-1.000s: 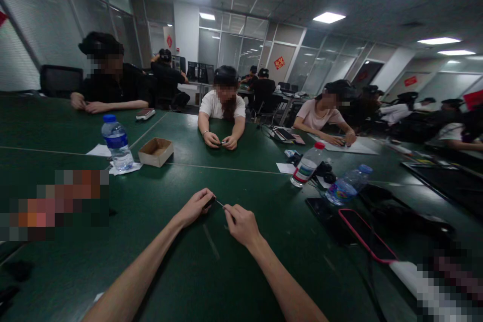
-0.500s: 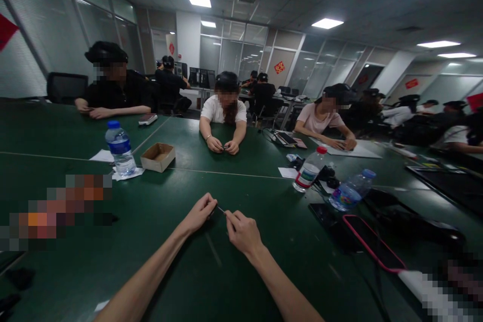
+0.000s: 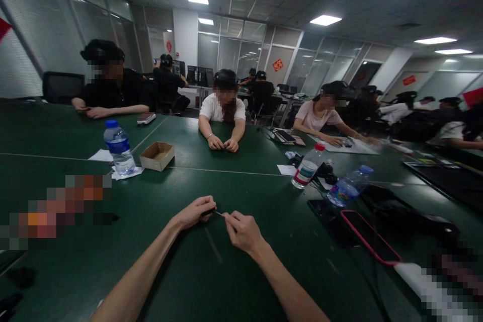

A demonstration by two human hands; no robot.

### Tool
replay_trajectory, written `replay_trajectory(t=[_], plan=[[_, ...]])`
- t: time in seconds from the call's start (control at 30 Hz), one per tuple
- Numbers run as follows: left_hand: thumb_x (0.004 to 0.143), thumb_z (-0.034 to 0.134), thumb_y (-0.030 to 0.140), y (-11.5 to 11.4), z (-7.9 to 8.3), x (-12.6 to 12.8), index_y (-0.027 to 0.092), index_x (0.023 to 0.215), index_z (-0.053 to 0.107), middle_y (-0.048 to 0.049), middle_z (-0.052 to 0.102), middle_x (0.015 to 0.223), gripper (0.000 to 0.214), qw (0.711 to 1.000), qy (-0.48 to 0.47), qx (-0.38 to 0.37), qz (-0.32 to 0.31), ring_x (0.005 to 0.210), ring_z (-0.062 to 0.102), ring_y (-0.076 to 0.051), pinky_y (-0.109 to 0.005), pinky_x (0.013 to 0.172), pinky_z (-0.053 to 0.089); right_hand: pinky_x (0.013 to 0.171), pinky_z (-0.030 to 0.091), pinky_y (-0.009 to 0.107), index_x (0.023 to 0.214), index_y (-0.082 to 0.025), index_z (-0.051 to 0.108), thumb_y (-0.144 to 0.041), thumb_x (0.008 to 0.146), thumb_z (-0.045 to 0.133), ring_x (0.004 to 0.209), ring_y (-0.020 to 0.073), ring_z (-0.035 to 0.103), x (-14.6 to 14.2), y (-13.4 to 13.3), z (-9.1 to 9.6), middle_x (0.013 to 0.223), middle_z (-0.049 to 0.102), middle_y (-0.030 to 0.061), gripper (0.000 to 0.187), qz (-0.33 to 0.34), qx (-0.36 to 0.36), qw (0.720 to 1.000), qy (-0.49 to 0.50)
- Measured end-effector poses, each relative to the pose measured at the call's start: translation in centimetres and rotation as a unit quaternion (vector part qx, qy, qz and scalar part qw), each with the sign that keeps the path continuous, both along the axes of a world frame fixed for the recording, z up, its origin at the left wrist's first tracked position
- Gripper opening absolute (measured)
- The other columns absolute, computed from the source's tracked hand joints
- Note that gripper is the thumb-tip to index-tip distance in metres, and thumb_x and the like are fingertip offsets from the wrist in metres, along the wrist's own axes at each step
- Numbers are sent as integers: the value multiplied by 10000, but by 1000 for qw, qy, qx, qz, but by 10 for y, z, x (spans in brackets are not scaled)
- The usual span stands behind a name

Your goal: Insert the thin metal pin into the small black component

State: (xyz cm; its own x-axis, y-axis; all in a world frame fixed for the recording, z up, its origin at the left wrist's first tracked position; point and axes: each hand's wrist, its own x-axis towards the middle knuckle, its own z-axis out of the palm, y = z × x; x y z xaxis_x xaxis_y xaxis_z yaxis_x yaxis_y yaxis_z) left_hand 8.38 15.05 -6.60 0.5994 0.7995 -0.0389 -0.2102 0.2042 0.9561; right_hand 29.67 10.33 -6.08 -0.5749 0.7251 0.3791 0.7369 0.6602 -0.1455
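Above the middle of the green table (image 3: 188,271), my two hands face each other, a short gap apart. My left hand (image 3: 195,212) is closed around a small dark object (image 3: 209,212), most of it hidden by the fingers. A thin, shiny, rod-like piece (image 3: 219,213) bridges the gap between my hands. Its right end is pinched in the fingertips of my right hand (image 3: 243,231). Whether the thin piece is joined to the dark object I cannot tell, and both are too small to name.
Left of my hands stand an open cardboard box (image 3: 157,156) and a blue-capped water bottle (image 3: 119,148). To the right are a red-capped bottle (image 3: 307,167), another blue-capped bottle (image 3: 350,187), a pink-edged phone (image 3: 372,237) and cables. Co-workers sit across the table.
The thin piece and dark object between my hands have tilted slightly, and more of the dark object shows. Across the table at right, a co-worker's hand has reached outward to the right.
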Motion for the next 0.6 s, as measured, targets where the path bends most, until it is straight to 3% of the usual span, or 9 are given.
replay_trajectory(t=[0.17, 0.37, 0.6], plan=[[813, 605, 440, 1, -4, 3, 161, 787, 464, 71, 348, 553, 314, 1000, 7, 9, 29, 450, 302, -52, -181, 456, 201, 543, 372, 170, 1134, -161, 617, -221, 945, 394, 624, 83, 528, -1, 1, -3, 827, 604, 47, 298, 14, -4, 1000, 17], [810, 582, 494, 2, -9, 8, 173, 796, 445, 67, 367, 586, 349, 996, 22, 23, 84, 464, 324, -53, -170, 455, 219, 525, 365, 168, 1140, -159, 617, -228, 958, 366, 610, 84, 525, -2, 4, -5, 824, 608, 50, 317, -43, 2, 999, 22], [803, 576, 516, 1, -4, 7, 172, 785, 430, 67, 367, 593, 374, 994, 44, 37, 95, 477, 323, -54, -168, 464, 239, 509, 370, 162, 1131, -171, 629, -236, 965, 360, 590, 77, 533, -5, 3, -1, 828, 621, 44, 322, -58, -11, 998, 10]])
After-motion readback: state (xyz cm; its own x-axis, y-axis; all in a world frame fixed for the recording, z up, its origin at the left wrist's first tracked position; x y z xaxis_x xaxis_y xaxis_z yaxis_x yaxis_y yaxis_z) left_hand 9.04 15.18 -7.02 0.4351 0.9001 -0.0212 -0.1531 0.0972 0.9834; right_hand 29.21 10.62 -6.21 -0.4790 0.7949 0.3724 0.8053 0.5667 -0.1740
